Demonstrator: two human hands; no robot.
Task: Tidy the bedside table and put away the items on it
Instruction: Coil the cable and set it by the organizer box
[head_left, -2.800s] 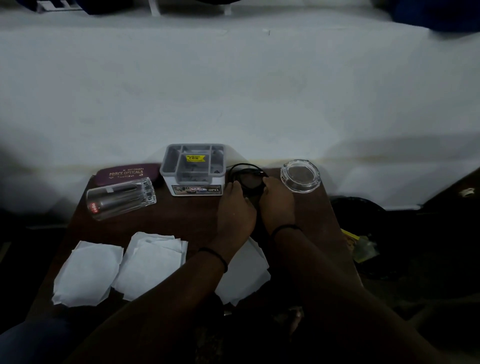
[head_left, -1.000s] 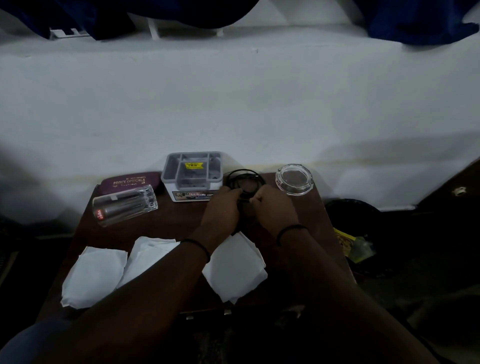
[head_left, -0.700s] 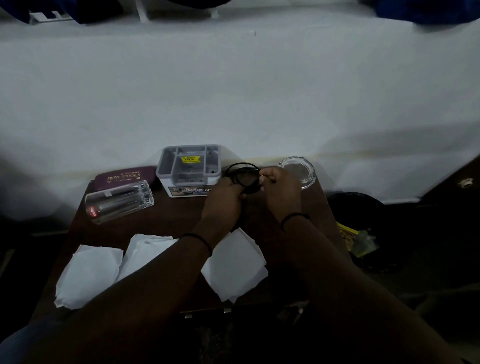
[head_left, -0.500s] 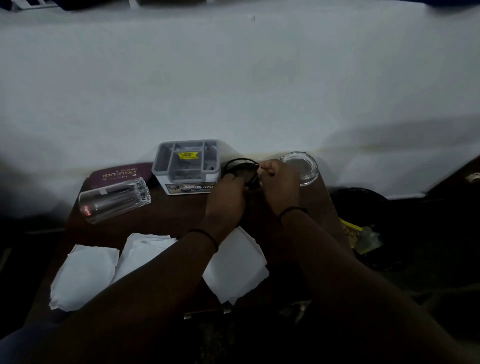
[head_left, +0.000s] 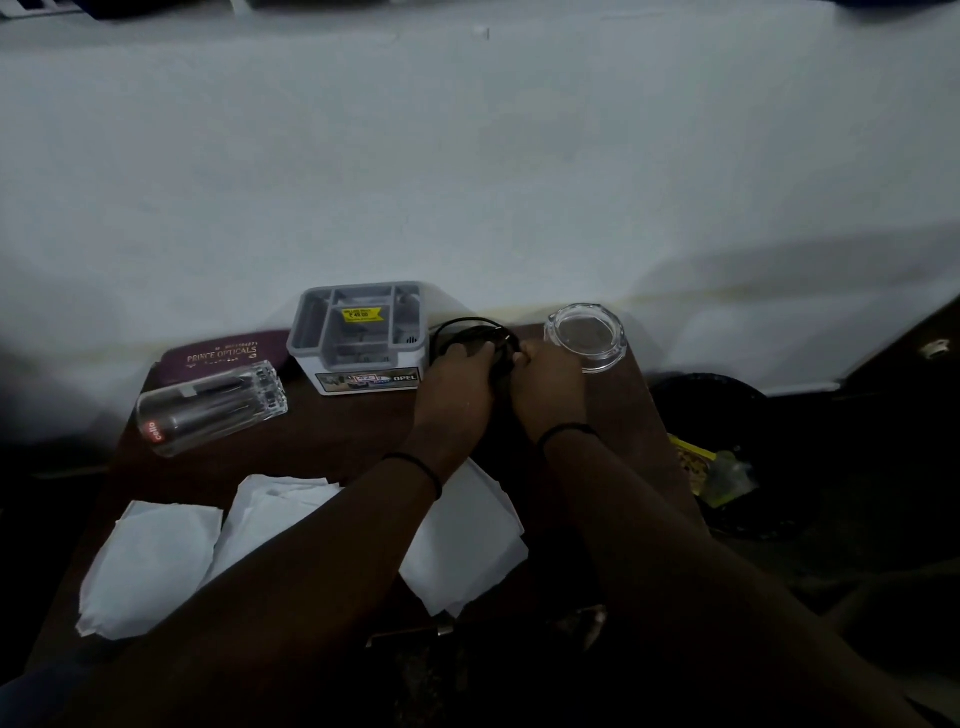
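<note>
Both hands, the left hand and right hand, pinch a coiled black cable at the brown wooden worktop's back. White tissues, the clear tumbler and maroon spectacle case remain untidied.

White wall, dark bin

A coiled black cable is held at the back of the table, between a grey compartmented organiser and a round glass ashtray; three white tissues are laid along the front edge.
</note>
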